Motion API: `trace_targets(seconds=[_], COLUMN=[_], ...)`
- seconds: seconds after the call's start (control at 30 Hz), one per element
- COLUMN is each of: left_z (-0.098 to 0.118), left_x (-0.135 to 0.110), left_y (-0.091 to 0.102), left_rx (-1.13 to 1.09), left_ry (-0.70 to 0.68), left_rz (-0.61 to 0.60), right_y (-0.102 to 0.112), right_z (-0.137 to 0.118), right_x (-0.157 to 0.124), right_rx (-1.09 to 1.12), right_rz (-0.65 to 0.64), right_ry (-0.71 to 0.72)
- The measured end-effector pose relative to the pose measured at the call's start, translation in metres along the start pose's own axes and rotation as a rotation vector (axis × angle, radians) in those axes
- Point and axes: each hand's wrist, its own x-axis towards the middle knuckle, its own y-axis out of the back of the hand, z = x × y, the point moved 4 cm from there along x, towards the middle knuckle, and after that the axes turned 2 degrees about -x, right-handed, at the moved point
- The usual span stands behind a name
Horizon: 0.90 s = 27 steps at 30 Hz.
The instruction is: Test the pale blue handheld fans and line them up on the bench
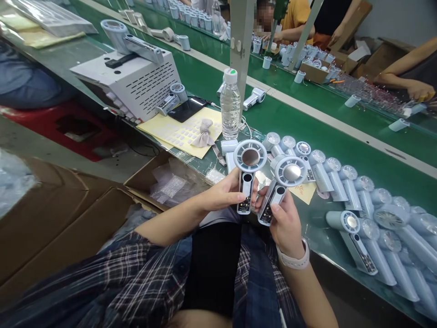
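Note:
Two light-blue handheld fans are held upright side by side above my lap, their handles uncovered so that dark circuit boards show. My left hand (pixel 228 193) is closed round the handle of the left fan (pixel 250 156), thumb on its front. Round the handle of the right fan (pixel 292 172) my right hand (pixel 287 221) is closed, thumb also in front. Both round heads carry a disc in the middle, brownish on the left one and silvery on the right. Some fingers of each hand are hidden behind the handles.
Rows of similar fans (pixel 348 173) lie along the bench at right. A water bottle (pixel 230 107) stands beyond my hands, near a yellow sticker sheet (pixel 180 134) and a white metal box (pixel 146 82). A cardboard box (pixel 153 175) is at left. Co-workers sit across the green conveyor (pixel 307 123).

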Motion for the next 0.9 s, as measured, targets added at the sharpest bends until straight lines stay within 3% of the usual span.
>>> trace_targets(seconds=[0.33, 0.53, 0.73, 0.8, 0.9], left_z=[-0.005, -0.004, -0.007, -0.007, -0.005], left_x=[-0.001, 0.002, 0.005, 0.006, 0.007], left_y=[0.005, 0.004, 0.017, 0.015, 0.005], left_rx=[0.047, 0.070, 0.021, 0.031, 0.054], left_ry=[0.012, 0.029, -0.024, -0.021, 0.024], left_rz=[0.091, 0.055, 0.275, 0.247, 0.076], right_y=[0.000, -0.002, -0.005, -0.004, -0.003], right_z=[0.004, 0.001, 0.000, 0.003, 0.008], right_x=[0.000, -0.001, 0.003, 0.005, 0.006], right_rx=[0.033, 0.022, 0.067, 0.075, 0.074], right_rz=[0.006, 0.008, 0.093, 0.089, 0.065], right_ry=[-0.017, 0.008, 0.016, -0.015, -0.053])
